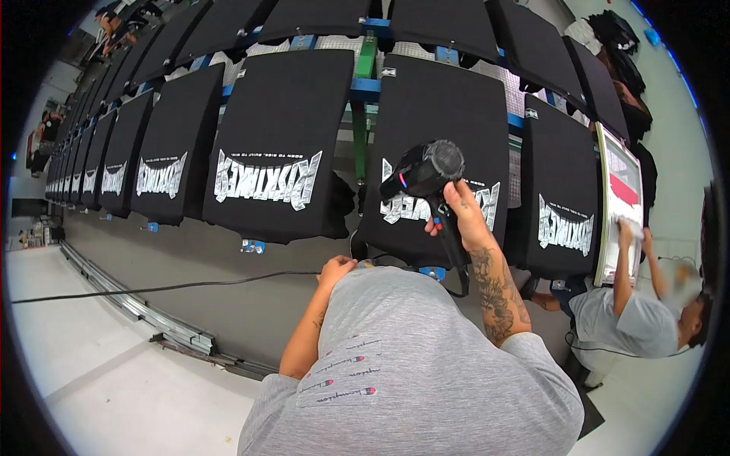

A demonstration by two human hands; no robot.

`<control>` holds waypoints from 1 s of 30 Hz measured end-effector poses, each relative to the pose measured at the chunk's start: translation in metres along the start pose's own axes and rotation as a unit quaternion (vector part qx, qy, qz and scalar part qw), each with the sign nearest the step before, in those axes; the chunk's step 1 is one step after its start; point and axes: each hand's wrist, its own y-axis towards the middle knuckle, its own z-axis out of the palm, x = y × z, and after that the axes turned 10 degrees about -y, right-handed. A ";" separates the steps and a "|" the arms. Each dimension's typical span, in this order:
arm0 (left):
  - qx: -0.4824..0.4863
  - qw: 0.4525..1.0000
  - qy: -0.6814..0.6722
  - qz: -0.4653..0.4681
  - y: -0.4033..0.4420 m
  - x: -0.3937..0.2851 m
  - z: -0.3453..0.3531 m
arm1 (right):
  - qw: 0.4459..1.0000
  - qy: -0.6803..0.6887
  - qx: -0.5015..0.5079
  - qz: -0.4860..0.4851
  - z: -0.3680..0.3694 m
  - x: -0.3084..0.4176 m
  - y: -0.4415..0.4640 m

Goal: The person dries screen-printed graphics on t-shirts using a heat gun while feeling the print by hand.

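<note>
My right hand is closed around the handle of a black hair dryer, holding it above a black shirt stretched over a flat board. The dryer partly covers the shirt's white and grey lettering print. Close to my waist, my left hand is closed, its fingers curled; what it grips is hidden. A black power cord comes in from the left and reaches this hand. To the left lies another printed black shirt on its board.
Rows of boards with black shirts run far left, joined by blue brackets and a green beam. On the right, a co-worker holds something pale at a printing screen frame. Metal rails lie along the floor behind.
</note>
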 end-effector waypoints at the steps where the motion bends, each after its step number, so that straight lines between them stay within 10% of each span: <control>1: 0.040 0.999 -0.031 0.006 0.012 0.007 -0.002 | 1.000 -0.013 -0.001 -0.021 0.006 0.008 0.010; 10: 0.040 0.972 -0.148 0.177 0.002 -0.078 -0.058 | 0.998 -0.042 -0.041 -0.032 0.017 0.031 0.057; 17: -0.114 0.894 0.060 0.429 0.027 -0.112 -0.018 | 0.987 -0.032 -0.156 -0.036 -0.047 0.026 0.016; 30: -0.104 0.890 0.119 0.427 0.009 -0.097 0.005 | 0.948 -0.050 -0.314 -0.009 -0.146 0.014 -0.057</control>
